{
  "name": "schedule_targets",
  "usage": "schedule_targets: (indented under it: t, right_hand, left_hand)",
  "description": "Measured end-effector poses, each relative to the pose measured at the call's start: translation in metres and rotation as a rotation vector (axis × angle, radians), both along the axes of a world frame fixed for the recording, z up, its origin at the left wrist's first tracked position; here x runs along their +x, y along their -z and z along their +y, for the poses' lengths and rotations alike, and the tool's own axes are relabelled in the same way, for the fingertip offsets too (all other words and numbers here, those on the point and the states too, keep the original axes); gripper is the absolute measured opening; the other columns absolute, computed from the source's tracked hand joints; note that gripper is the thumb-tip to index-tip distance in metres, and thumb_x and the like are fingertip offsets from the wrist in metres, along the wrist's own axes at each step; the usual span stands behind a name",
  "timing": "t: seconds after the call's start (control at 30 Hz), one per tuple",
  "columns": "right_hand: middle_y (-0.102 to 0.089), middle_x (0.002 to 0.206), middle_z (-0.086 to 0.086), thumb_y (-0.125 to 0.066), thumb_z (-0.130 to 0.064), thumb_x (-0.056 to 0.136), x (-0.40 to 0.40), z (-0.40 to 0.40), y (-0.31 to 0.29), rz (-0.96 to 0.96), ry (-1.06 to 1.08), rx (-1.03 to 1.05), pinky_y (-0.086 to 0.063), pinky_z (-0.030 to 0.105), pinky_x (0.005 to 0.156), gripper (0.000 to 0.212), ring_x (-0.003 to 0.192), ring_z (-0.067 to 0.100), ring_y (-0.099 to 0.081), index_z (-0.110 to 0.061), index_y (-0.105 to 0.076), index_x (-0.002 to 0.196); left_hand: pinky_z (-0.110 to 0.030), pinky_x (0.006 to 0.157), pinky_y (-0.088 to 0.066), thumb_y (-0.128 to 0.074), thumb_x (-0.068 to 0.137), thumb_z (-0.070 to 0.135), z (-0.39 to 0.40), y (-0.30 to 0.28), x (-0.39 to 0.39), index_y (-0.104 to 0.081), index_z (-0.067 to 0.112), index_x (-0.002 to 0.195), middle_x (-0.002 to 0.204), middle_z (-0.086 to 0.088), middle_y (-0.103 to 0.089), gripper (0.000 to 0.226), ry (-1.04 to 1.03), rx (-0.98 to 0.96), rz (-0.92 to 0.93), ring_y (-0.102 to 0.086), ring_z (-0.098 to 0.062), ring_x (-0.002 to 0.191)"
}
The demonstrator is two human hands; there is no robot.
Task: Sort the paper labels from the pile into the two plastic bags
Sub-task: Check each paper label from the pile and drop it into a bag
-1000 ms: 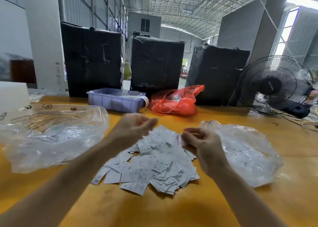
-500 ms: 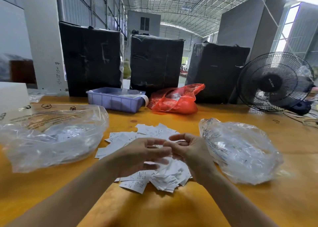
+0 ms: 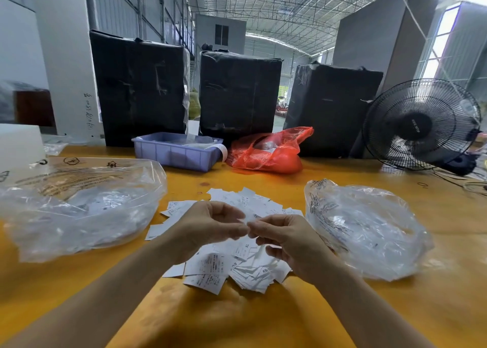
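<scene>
Left hand (image 3: 208,226) and right hand (image 3: 287,239), fingertips together at frame centre, pinch a small white paper label (image 3: 246,217) above the white label pile (image 3: 232,266).

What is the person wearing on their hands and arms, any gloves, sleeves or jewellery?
Nothing shows on them. The left hand and right hand are bare, with no gloves, and no rings can be made out. Both forearms are uncovered right to the bottom edge of the picture: no sleeves, watch or bracelet in view.
</scene>
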State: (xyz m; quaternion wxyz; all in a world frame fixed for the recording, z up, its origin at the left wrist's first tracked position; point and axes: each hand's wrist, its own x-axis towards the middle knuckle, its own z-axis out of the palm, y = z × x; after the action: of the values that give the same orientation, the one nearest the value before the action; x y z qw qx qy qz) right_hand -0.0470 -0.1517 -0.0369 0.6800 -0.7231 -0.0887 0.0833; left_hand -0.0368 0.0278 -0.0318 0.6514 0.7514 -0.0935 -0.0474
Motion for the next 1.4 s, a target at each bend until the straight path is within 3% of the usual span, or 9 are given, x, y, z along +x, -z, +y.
schedule_targets:
  t: [0.23, 0.37, 0.53, 0.8, 0.87, 0.97, 1.03, 1.3, 1.4]
  right_hand:
    - [-0.061, 0.061, 0.0, -0.078, -0.031, 0.057, 0.001, 0.005, 0.007, -0.077, 0.008, -0.013, -0.04, 0.02, 0.058, 0.017, 0.058, 0.006, -0.051, -0.017, -0.07, 0.06]
    - [-0.066, 0.062, -0.001, -0.076, -0.035, 0.064, 0.006, 0.01, 0.01, -0.167, 0.066, -0.002, -0.046, 0.016, 0.054, 0.024, 0.057, 0.007, -0.058, -0.014, -0.068, 0.067]
    - [-0.071, 0.083, 0.001, -0.073, -0.02, 0.082, 0.018, 0.006, 0.023, -0.58, 0.207, -0.589, -0.051, 0.018, 0.071, 0.014, 0.074, 0.009, -0.063, -0.009, -0.071, 0.09]
    - [-0.063, 0.119, 0.0, -0.067, -0.045, 0.082, 0.021, 0.019, 0.032, -0.652, 0.074, -0.963, -0.038, 0.025, 0.093, 0.046, 0.113, 0.013, -0.051, -0.021, -0.062, 0.121]
    - [-0.069, 0.11, -0.001, -0.06, -0.049, 0.084, 0.015, 0.02, 0.025, -0.666, 0.124, -0.76, -0.042, 0.023, 0.087, 0.044, 0.101, 0.006, -0.058, -0.015, -0.067, 0.112]
    - [-0.074, 0.088, -0.001, -0.052, -0.07, 0.065, 0.001, 0.028, 0.011, -0.377, 0.019, -0.24, -0.048, 0.018, 0.07, 0.065, 0.078, 0.003, -0.065, -0.013, -0.072, 0.089]
    - [-0.074, 0.086, -0.001, -0.058, -0.069, 0.059, -0.006, 0.035, 0.009, -0.239, -0.061, -0.167, -0.047, 0.017, 0.064, 0.063, 0.075, 0.006, -0.065, -0.014, -0.071, 0.086]
    - [-0.074, 0.077, 0.006, -0.073, -0.011, 0.077, -0.004, 0.028, 0.005, -0.053, 0.096, 0.158, -0.048, 0.023, 0.066, 0.004, 0.07, 0.012, -0.067, -0.01, -0.07, 0.079]
    - [-0.072, 0.07, 0.006, -0.068, -0.003, 0.081, -0.002, 0.02, 0.003, -0.059, 0.156, 0.157, -0.047, 0.016, 0.056, 0.009, 0.062, 0.012, -0.064, -0.01, -0.069, 0.076]
  left_hand:
    - [-0.033, 0.085, -0.054, -0.074, 0.061, 0.023, -0.003, 0.0, -0.001, -0.071, -0.002, 0.09, 0.094, -0.024, -0.07, 0.039, 0.02, -0.073, 0.004, -0.065, -0.026, 0.084]
    - [-0.022, 0.063, -0.057, -0.076, 0.057, 0.013, -0.002, 0.0, 0.003, -0.071, 0.001, 0.079, 0.073, -0.013, -0.072, 0.025, -0.1, -0.158, 0.04, -0.068, -0.017, 0.067]
    - [-0.019, 0.05, -0.054, -0.074, 0.07, -0.007, 0.008, 0.001, 0.01, -0.064, 0.0, 0.083, 0.061, -0.013, -0.07, 0.018, -0.308, -0.235, 0.023, -0.069, -0.016, 0.053]
    - [-0.022, 0.056, -0.058, -0.05, 0.086, -0.021, 0.008, -0.002, 0.01, -0.063, -0.003, 0.076, 0.077, -0.02, -0.067, 0.024, -0.364, -0.3, 0.011, -0.066, -0.02, 0.061]
    - [-0.022, 0.06, -0.057, -0.044, 0.089, -0.02, 0.005, -0.005, 0.009, -0.062, -0.005, 0.076, 0.079, -0.02, -0.065, 0.027, -0.338, -0.38, 0.031, -0.065, -0.022, 0.067]
    - [-0.023, 0.065, -0.059, -0.045, 0.088, -0.019, -0.004, -0.008, 0.006, -0.06, -0.005, 0.079, 0.077, -0.017, -0.066, 0.022, -0.302, -0.519, -0.006, -0.067, -0.02, 0.068]
    - [-0.023, 0.07, -0.059, -0.05, 0.087, -0.016, -0.011, -0.007, 0.004, -0.06, -0.002, 0.081, 0.076, -0.015, -0.068, 0.018, -0.291, -0.56, -0.067, -0.069, -0.02, 0.069]
    - [-0.021, 0.068, -0.058, -0.054, 0.086, -0.014, -0.013, 0.001, 0.007, -0.059, 0.003, 0.088, 0.089, -0.016, -0.066, 0.018, -0.349, -0.538, -0.162, -0.069, -0.016, 0.074]
    - [-0.026, 0.07, -0.058, -0.054, 0.088, -0.012, -0.011, 0.002, 0.008, -0.057, 0.007, 0.097, 0.096, -0.016, -0.066, 0.021, -0.317, -0.452, -0.065, -0.066, -0.02, 0.079]
